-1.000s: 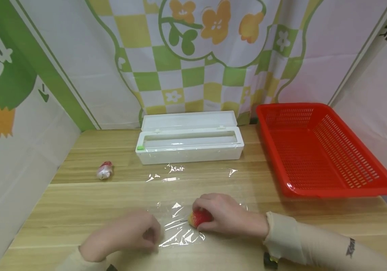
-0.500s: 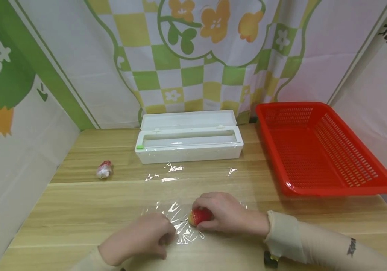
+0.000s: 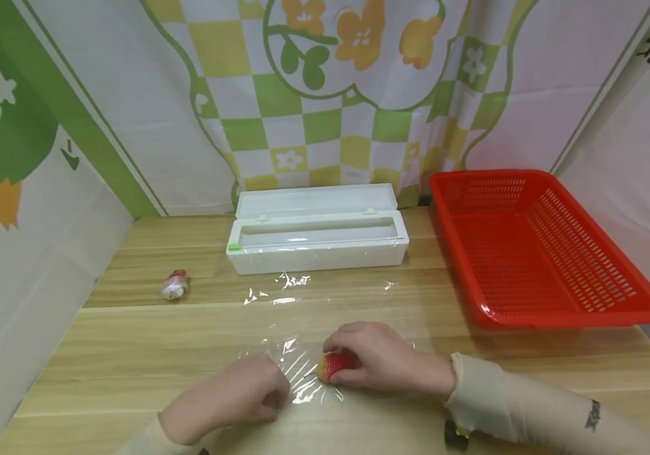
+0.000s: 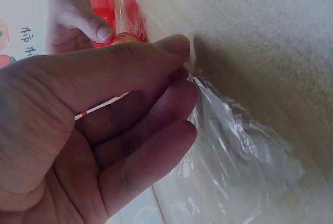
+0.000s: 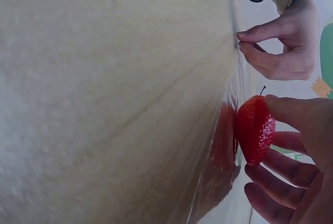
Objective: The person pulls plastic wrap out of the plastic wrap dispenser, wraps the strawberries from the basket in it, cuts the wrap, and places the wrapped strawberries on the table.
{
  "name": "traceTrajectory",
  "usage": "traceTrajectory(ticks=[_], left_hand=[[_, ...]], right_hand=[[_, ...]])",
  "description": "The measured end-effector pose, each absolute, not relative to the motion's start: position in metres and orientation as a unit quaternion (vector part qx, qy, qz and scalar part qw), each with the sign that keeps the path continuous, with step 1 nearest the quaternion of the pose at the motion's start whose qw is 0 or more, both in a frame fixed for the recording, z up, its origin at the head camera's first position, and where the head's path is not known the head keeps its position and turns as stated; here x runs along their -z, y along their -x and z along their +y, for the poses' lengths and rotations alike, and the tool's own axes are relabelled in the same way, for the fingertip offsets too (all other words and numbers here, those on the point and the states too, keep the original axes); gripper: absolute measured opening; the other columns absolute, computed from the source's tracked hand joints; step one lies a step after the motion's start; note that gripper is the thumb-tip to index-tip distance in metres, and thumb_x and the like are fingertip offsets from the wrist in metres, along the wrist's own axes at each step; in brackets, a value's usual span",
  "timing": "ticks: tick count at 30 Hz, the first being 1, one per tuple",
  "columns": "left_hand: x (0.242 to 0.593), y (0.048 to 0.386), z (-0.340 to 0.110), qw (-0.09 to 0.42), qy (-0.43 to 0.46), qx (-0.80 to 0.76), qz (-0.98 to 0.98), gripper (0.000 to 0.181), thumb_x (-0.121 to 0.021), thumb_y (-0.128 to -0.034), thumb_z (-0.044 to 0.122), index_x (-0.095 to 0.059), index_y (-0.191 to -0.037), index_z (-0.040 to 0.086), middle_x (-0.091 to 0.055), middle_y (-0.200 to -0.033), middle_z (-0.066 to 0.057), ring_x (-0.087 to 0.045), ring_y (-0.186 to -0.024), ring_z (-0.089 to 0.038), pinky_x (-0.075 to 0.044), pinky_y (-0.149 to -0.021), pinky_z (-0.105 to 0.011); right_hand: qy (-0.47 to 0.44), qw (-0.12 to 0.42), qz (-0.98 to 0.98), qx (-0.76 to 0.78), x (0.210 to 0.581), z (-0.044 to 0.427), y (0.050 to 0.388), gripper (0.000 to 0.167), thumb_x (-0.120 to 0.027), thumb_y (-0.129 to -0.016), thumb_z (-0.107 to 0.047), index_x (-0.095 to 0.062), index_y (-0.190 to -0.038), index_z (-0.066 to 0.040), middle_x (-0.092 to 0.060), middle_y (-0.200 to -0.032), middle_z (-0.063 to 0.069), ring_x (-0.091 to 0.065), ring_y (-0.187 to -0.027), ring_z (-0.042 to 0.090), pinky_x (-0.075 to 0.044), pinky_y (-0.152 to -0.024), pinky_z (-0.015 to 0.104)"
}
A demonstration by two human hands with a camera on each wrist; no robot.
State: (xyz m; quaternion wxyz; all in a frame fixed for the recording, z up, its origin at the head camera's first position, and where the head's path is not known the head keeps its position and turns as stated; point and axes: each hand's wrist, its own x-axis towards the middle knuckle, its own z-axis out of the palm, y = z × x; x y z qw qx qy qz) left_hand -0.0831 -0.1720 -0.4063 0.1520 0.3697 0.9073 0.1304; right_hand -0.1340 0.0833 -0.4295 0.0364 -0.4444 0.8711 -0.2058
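My right hand [image 3: 378, 354] holds a red strawberry [image 3: 337, 366] between thumb and fingers, on a sheet of clear cling film [image 3: 304, 395] spread over the table. The strawberry's pale end and thin dark stem point left. In the right wrist view, the strawberry [image 5: 255, 130] lies against the film, the thumb by its stem end. To the left, my left hand [image 3: 239, 395] pinches the film's edge. Creases run from there toward the strawberry. The left wrist view shows the crumpled film [image 4: 234, 140] trailing from between thumb and forefinger, the other fingers curled.
Behind the hands stands a white cling film box [image 3: 319, 258], lid up, its roll visible. A red plastic basket [image 3: 475, 278] is at the right. A small red-and-white wrapped item [image 3: 175, 285] lies on the wooden table [image 3: 120, 341] at the left.
My left hand has moved right toward the strawberry, taken the film's edge and drawn back slightly left. Creases in the film now run between hand and strawberry. My right hand has stayed put.
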Motion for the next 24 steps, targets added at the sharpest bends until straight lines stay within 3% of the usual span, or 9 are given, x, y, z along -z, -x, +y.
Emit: traceTrajectory(ticks=[4,12,20,24], left_hand=[[0.4044,0.0833,-0.1741,0.133,-0.389,-0.125,0.903,0.024,-0.077,-0.0701,0.008,-0.062,-0.057,0.022,-0.045,-0.054,0.016,-0.036,-0.055,0.000,-0.035,-0.053,-0.015],[0.4014,0.0855,-0.1778,0.118,-0.404,-0.139,0.896,0.016,-0.077,-0.0728,0.008,-0.073,-0.066,0.023,-0.065,-0.065,0.017,-0.053,-0.063,0.004,-0.050,-0.067,-0.017],[0.3995,0.0889,-0.1805,0.118,-0.410,-0.155,0.891,0.017,-0.076,-0.0761,0.007,-0.072,-0.067,0.021,-0.062,-0.065,0.018,-0.048,-0.064,0.006,-0.049,-0.066,-0.014],[0.3990,0.0907,-0.1821,0.110,-0.416,-0.164,0.888,0.024,-0.075,-0.0762,0.006,-0.064,-0.061,0.021,-0.053,-0.062,0.019,-0.043,-0.062,0.004,-0.045,-0.063,-0.014]], right_hand=[[0.440,0.047,0.872,0.209,0.4286,0.0834,0.1342,0.032,-0.076,-0.085,-0.041,-0.070,-0.112,-0.024,-0.068,-0.095,-0.013,-0.055,-0.079,0.001,-0.045,-0.069,0.014],[0.441,0.053,0.869,0.218,0.4279,0.0840,0.1344,0.031,-0.076,-0.085,-0.040,-0.070,-0.112,-0.025,-0.068,-0.096,-0.014,-0.057,-0.080,0.002,-0.046,-0.071,0.014],[0.447,0.047,0.868,0.212,0.4269,0.0842,0.1344,0.029,-0.076,-0.086,-0.038,-0.070,-0.112,-0.026,-0.067,-0.096,-0.014,-0.055,-0.081,0.002,-0.047,-0.073,0.015],[0.453,0.044,0.866,0.208,0.4264,0.0837,0.1343,0.029,-0.075,-0.086,-0.038,-0.070,-0.111,-0.025,-0.066,-0.094,-0.014,-0.052,-0.079,0.000,-0.046,-0.071,0.015]])
